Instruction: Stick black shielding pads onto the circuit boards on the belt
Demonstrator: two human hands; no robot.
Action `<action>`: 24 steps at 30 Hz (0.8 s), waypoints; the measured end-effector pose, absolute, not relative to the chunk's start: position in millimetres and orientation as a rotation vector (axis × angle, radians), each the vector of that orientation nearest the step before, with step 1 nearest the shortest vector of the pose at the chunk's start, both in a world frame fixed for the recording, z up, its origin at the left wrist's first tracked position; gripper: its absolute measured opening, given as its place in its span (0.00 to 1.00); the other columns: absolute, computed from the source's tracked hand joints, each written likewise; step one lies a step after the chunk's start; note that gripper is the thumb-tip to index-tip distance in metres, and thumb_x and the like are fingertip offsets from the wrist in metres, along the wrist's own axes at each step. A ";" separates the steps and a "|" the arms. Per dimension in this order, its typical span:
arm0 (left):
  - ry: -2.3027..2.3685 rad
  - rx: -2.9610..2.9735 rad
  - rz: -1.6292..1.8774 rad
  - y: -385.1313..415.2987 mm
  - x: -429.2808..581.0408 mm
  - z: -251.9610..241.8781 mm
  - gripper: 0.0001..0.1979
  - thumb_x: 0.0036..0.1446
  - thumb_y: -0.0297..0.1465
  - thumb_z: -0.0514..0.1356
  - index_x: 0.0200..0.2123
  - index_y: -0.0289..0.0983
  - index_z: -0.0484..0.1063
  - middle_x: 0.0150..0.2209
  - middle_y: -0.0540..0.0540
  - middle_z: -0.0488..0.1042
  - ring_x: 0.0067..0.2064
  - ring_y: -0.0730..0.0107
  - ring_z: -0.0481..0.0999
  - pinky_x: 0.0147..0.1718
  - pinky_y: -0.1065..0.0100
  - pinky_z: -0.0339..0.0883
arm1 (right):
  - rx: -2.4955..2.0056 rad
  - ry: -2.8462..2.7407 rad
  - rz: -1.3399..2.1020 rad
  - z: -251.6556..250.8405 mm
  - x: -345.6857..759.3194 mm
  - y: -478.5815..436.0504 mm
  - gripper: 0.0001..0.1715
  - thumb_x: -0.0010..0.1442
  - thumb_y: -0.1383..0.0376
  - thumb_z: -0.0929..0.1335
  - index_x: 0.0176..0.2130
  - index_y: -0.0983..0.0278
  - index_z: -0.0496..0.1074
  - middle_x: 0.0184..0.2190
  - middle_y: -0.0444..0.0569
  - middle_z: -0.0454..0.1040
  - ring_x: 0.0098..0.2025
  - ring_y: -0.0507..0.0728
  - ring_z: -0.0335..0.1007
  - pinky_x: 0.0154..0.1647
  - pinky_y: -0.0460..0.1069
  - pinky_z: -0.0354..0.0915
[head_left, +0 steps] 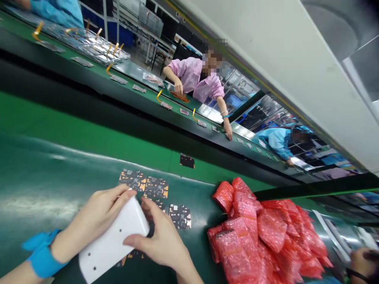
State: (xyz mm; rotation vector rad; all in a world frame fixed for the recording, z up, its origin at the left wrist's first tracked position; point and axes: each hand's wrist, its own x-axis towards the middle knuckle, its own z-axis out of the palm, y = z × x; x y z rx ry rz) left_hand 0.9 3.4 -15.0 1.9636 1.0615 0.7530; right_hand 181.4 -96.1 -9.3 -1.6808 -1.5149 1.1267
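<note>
A white case-like piece (115, 240) with small dark holes is tilted between my hands above the green table. My left hand (103, 211), with a blue band at the wrist, is closed along its upper left edge. On the right side, my right hand (161, 236) grips it, thumb on the white face and fingers bent round the end. Dark boards with orange patches lie just beyond and beside my hands: one at the back left (132, 179), one next to it (156, 187), and one to the right (180, 216). Others are partly hidden by my hands.
Red bubble-wrap packets (266, 236) are heaped on the right. A single dark board (187, 161) lies farther back. Beyond, a conveyor belt (151, 98) carries small parts, and a person in pink (195, 77) reaches over it. Another person's hand (363, 264) shows at the lower right.
</note>
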 end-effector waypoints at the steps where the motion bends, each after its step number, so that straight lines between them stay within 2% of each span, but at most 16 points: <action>1: 0.999 1.973 0.738 0.9 -1.7 -13.7 0.21 0.67 0.45 0.50 0.31 0.38 0.72 0.26 0.55 0.75 0.26 0.74 0.74 0.26 0.78 0.64 | -1.713 -1.455 1.117 -8.9 174.2 -104.2 0.46 0.48 0.57 0.77 0.63 0.61 0.65 0.54 0.53 0.76 0.53 0.65 0.74 0.55 0.58 0.69; 2: 0.915 1.982 0.726 -2.4 -5.7 -11.8 0.18 0.68 0.44 0.50 0.35 0.40 0.74 0.31 0.55 0.78 0.31 0.74 0.77 0.30 0.79 0.67 | -1.732 -1.414 1.077 -9.1 170.2 -110.1 0.39 0.49 0.60 0.77 0.58 0.61 0.69 0.51 0.52 0.78 0.50 0.65 0.76 0.53 0.57 0.71; 4: 0.754 1.989 0.707 -10.6 -16.5 -7.1 0.14 0.68 0.41 0.51 0.50 0.46 0.72 0.47 0.53 0.78 0.46 0.71 0.79 0.44 0.78 0.71 | -1.668 -1.411 0.926 -10.7 167.8 -118.0 0.27 0.51 0.65 0.75 0.51 0.60 0.72 0.45 0.49 0.79 0.45 0.61 0.77 0.47 0.53 0.73; 5: 0.695 1.993 0.691 -14.7 -22.2 -4.8 0.18 0.67 0.39 0.53 0.58 0.49 0.66 0.56 0.52 0.74 0.54 0.68 0.75 0.51 0.76 0.70 | -1.607 -1.442 0.808 -12.0 167.7 -121.0 0.24 0.53 0.68 0.73 0.50 0.59 0.72 0.44 0.48 0.79 0.44 0.60 0.77 0.46 0.52 0.73; 6: 0.650 2.001 0.666 -18.7 -27.4 -2.8 0.25 0.65 0.38 0.55 0.65 0.52 0.58 0.62 0.52 0.67 0.61 0.64 0.70 0.57 0.72 0.67 | -1.547 -1.485 0.663 -13.2 167.4 -123.7 0.23 0.55 0.71 0.71 0.50 0.58 0.71 0.44 0.47 0.78 0.45 0.59 0.76 0.46 0.51 0.72; 8: 0.615 2.010 0.594 -25.2 -34.7 -0.3 0.41 0.59 0.37 0.62 0.70 0.54 0.44 0.69 0.50 0.55 0.67 0.56 0.61 0.63 0.63 0.62 | -1.447 -1.587 0.321 -14.7 165.8 -128.6 0.29 0.57 0.76 0.66 0.55 0.57 0.67 0.47 0.49 0.75 0.49 0.58 0.74 0.51 0.53 0.71; 10: 0.622 1.960 0.526 -29.9 -37.6 0.4 0.44 0.57 0.36 0.64 0.70 0.55 0.42 0.68 0.48 0.57 0.66 0.52 0.63 0.62 0.58 0.63 | -1.379 -1.695 0.028 -13.6 163.6 -132.5 0.33 0.58 0.78 0.64 0.59 0.57 0.65 0.50 0.53 0.72 0.52 0.59 0.71 0.56 0.57 0.68; 12: 0.653 1.850 0.499 -33.4 -37.9 1.1 0.37 0.62 0.37 0.61 0.68 0.56 0.45 0.64 0.48 0.64 0.63 0.55 0.68 0.59 0.59 0.68 | -1.347 -1.782 -0.066 -9.5 162.4 -135.6 0.32 0.61 0.73 0.66 0.62 0.59 0.62 0.53 0.56 0.70 0.56 0.62 0.68 0.58 0.60 0.66; 14: 0.660 1.735 0.493 -35.6 -38.0 3.4 0.31 0.67 0.38 0.57 0.67 0.58 0.45 0.62 0.48 0.66 0.63 0.57 0.67 0.55 0.64 0.72 | -1.370 -1.811 0.042 -3.1 162.6 -138.7 0.38 0.61 0.62 0.71 0.66 0.61 0.57 0.59 0.59 0.66 0.62 0.68 0.63 0.61 0.63 0.63; 16: 0.635 1.666 0.501 -36.0 -38.8 8.0 0.31 0.67 0.39 0.58 0.66 0.61 0.45 0.64 0.50 0.64 0.66 0.57 0.64 0.52 0.69 0.74 | -1.418 -1.786 0.234 4.1 163.1 -141.6 0.53 0.54 0.51 0.76 0.68 0.61 0.53 0.64 0.61 0.61 0.67 0.71 0.55 0.64 0.64 0.61; 18: 0.659 1.647 0.534 -34.1 -40.1 13.6 0.32 0.65 0.40 0.60 0.66 0.62 0.47 0.64 0.52 0.63 0.66 0.57 0.63 0.50 0.71 0.75 | -1.449 -1.751 0.381 10.1 163.3 -143.1 0.60 0.49 0.48 0.78 0.69 0.58 0.50 0.67 0.58 0.58 0.70 0.72 0.51 0.65 0.63 0.59; 19: 0.686 1.663 0.555 -32.4 -40.8 16.0 0.32 0.65 0.41 0.60 0.66 0.63 0.48 0.65 0.52 0.63 0.65 0.57 0.64 0.51 0.70 0.75 | -1.451 -1.743 0.436 12.3 163.6 -143.1 0.59 0.50 0.48 0.78 0.69 0.56 0.50 0.68 0.56 0.58 0.70 0.71 0.51 0.66 0.62 0.60; 21: 0.723 1.748 0.578 -28.0 -42.6 18.5 0.34 0.64 0.40 0.61 0.67 0.63 0.46 0.65 0.53 0.62 0.65 0.58 0.66 0.54 0.69 0.73 | -1.450 -1.712 0.502 15.1 165.3 -140.8 0.49 0.58 0.50 0.74 0.69 0.52 0.51 0.68 0.52 0.58 0.70 0.67 0.53 0.65 0.60 0.61; 23: 0.712 1.877 0.550 -24.0 -45.5 17.0 0.35 0.67 0.36 0.57 0.68 0.61 0.41 0.67 0.53 0.59 0.65 0.61 0.65 0.58 0.69 0.69 | -1.456 -1.661 0.511 17.0 169.3 -136.2 0.39 0.66 0.54 0.69 0.69 0.51 0.52 0.68 0.51 0.59 0.69 0.64 0.55 0.65 0.59 0.61; 24: 0.684 1.948 0.518 -22.7 -47.5 15.0 0.35 0.68 0.34 0.55 0.69 0.60 0.39 0.68 0.53 0.58 0.65 0.63 0.64 0.60 0.69 0.67 | -1.459 -1.633 0.497 18.2 172.2 -133.6 0.38 0.67 0.54 0.68 0.69 0.52 0.52 0.68 0.51 0.59 0.70 0.63 0.54 0.66 0.59 0.60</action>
